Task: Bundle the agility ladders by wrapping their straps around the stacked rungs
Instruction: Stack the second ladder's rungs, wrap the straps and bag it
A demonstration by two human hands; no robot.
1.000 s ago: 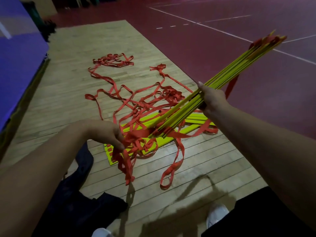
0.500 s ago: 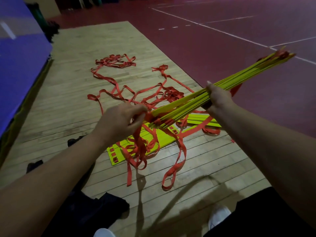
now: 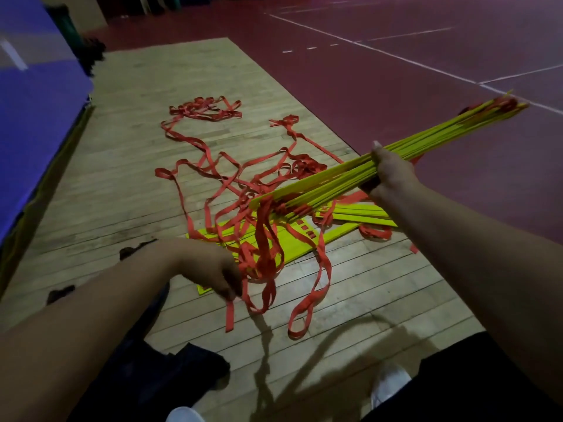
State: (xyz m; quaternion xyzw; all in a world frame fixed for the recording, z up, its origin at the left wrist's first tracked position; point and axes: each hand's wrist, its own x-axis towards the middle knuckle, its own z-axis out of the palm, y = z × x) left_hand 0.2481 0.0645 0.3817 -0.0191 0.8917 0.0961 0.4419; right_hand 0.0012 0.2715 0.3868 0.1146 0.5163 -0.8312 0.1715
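An indoor sports hall: dark red court flooring (image 3: pixel 396 95) with white boundary lines (image 3: pixel 377 50) at one o'clock, a pale wooden floor strip (image 3: pixel 128 141) at twelve, a blue gym mat (image 3: pixel 33 117) at ten

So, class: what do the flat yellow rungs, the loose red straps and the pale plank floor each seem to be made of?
Flat yellow rungs: probably rigid plastic, smooth and evenly coloured, staying straight where held up. Loose red straps: likely woven webbing, matte, hanging limp and looping. Pale plank floor: apparently wood, with narrow board seams and a slight sheen.
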